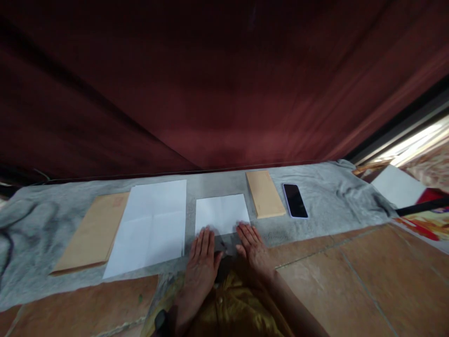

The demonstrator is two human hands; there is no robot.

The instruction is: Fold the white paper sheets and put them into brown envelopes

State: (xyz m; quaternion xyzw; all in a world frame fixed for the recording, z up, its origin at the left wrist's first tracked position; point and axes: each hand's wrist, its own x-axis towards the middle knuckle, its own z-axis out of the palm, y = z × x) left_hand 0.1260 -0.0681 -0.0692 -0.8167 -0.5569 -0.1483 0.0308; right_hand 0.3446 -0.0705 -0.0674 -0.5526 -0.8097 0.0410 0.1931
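A white sheet of paper (220, 210), apparently folded, lies in front of me on a grey cloth. My left hand (203, 260) rests flat at its near left corner, fingers stretched forward. At the near right corner, my right hand (253, 245) also lies flat with its fingertips on the paper. Neither hand grips anything. To the left is a stack of larger white sheets (150, 224), partly over a pile of brown envelopes (91, 229). On the right sits a narrower stack of brown envelopes (265, 194).
A phone (295, 200) with a dark screen lies right of the narrow envelopes. The grey cloth (326, 196) is wrinkled at both ends, over tiled floor (326, 276). A dark red curtain (224, 93) hangs behind. Printed packaging (428, 220) stands at the far right.
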